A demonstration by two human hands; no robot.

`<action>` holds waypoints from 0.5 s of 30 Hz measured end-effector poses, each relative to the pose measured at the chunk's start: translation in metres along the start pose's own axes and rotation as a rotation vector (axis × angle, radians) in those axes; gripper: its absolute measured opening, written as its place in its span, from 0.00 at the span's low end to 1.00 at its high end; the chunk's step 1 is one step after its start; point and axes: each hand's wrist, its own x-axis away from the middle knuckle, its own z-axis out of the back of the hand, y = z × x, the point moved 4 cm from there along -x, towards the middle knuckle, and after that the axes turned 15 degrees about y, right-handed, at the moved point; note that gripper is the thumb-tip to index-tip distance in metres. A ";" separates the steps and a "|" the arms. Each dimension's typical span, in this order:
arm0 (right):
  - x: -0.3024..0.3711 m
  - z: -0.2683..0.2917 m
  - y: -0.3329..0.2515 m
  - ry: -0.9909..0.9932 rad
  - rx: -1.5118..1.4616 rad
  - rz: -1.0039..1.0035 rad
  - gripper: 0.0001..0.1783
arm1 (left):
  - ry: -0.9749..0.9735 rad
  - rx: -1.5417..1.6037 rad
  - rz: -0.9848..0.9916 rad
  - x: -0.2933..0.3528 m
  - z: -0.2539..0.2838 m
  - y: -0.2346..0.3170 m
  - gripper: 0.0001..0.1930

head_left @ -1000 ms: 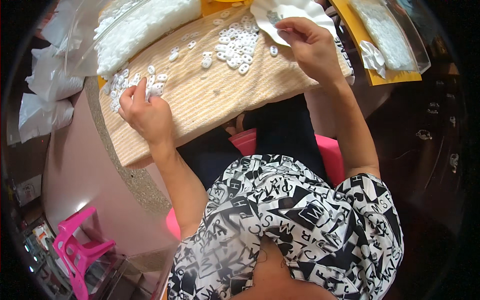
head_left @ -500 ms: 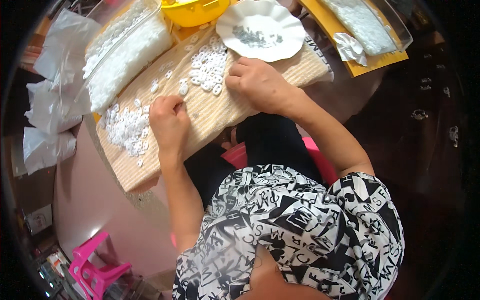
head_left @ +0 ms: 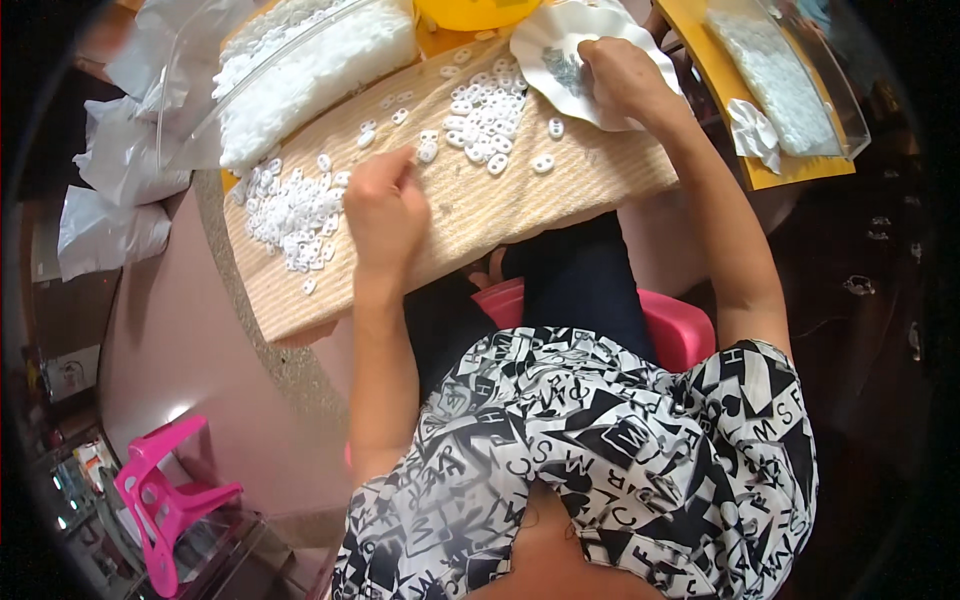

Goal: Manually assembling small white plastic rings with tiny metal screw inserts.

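A tan ribbed board [head_left: 500, 215] lies across my lap. Two heaps of small white plastic pieces rest on it: one at the left [head_left: 290, 210], one near the middle top [head_left: 485, 120]. My left hand [head_left: 385, 210] hovers between the heaps, fingers curled, fingertips pinched near a loose piece; what it holds is hidden. My right hand [head_left: 620, 75] reaches into a white scalloped dish [head_left: 560, 60] that holds small grey metal bits; its fingertips touch them.
A clear bag of white pieces [head_left: 300, 70] lies at the board's top left, a yellow bowl [head_left: 480, 12] above. A yellow tray [head_left: 770, 150] with a clear bag sits at right. White bags [head_left: 120, 170] lie left; a pink stool [head_left: 165, 495] stands lower left.
My right hand has moved from the middle heap up to the white dish. My left hand has shifted right, away from the left heap toward the board's middle.
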 end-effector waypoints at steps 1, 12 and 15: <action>-0.002 0.002 -0.006 -0.003 -0.008 0.001 0.07 | 0.008 -0.039 0.026 -0.005 0.004 -0.006 0.08; 0.005 0.007 -0.001 -0.002 -0.186 -0.080 0.12 | -0.128 -0.103 -0.159 -0.033 -0.031 -0.008 0.04; 0.010 0.007 0.017 0.238 -0.351 -0.181 0.08 | -0.269 -0.187 -0.187 -0.040 -0.039 -0.005 0.04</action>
